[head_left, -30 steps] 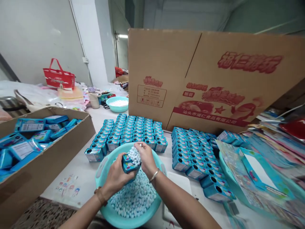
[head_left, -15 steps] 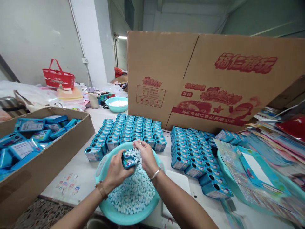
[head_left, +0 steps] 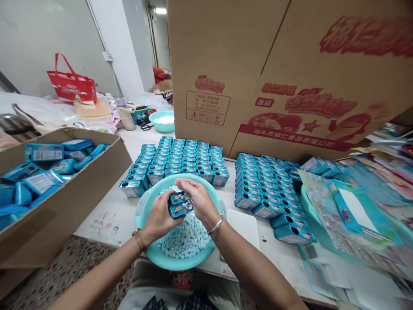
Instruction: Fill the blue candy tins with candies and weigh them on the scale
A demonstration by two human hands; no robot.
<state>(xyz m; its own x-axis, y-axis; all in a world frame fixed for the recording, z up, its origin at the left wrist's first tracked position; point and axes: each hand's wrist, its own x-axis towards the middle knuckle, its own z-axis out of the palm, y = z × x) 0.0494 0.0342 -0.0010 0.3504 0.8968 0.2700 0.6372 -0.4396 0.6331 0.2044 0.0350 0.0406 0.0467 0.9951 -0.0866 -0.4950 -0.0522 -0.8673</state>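
My left hand (head_left: pixel 161 217) is wrapped around a pair of small blue candy boxes (head_left: pixel 178 206), tilted over the turquoise basin (head_left: pixel 151 254). Cupped against their right ends is my right hand (head_left: pixel 200 201), with pale blue candies (head_left: pixel 188 200) caught between its palm and the boxes. Its fingers partly cover the box openings. Beneath both hands, the basin holds a heap of loose candies (head_left: pixel 183 241).
Rows of blue boxes (head_left: pixel 180 157) stand behind the basin, and more rows (head_left: pixel 263 189) to its right, many with round holes on top. A carton (head_left: pixel 93 172) of boxes is at left. A big cardboard box (head_left: pixel 238 103) rises behind; packaging sheets (head_left: pixel 361 211) lie right.
The view has tipped downward, so the table scene sits higher. My right hand has closed further over the box ends, and fewer candies show there.
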